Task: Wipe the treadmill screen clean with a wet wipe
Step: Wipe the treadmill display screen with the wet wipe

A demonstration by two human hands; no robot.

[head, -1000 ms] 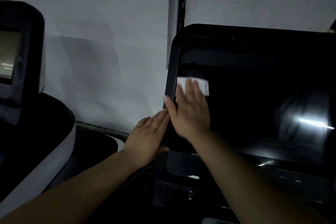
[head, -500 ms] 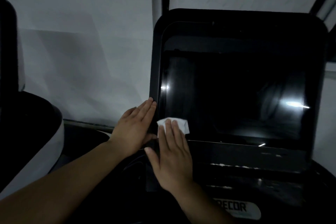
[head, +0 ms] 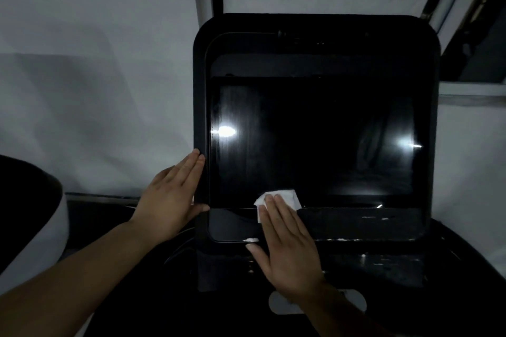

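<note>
Since half a second ago your right hand (head: 284, 252) has slid the wipe (head: 283, 198) right along the screen's (head: 315, 142) bottom edge, off the left corner. Its fingers lie straight and together, pressing the wipe flat for full contact. Your left hand (head: 171, 200), fingers together, braces the frame's (head: 201, 107) left edge, likely to steady it. White specks (head: 250, 240) dot the lower frame; nothing blocks the stroke.

Wipe (head: 284, 195) on screen (head: 315, 142) bottom edge, under right hand (head: 287, 249); left hand (head: 172, 200) on frame (head: 201, 117)
</note>
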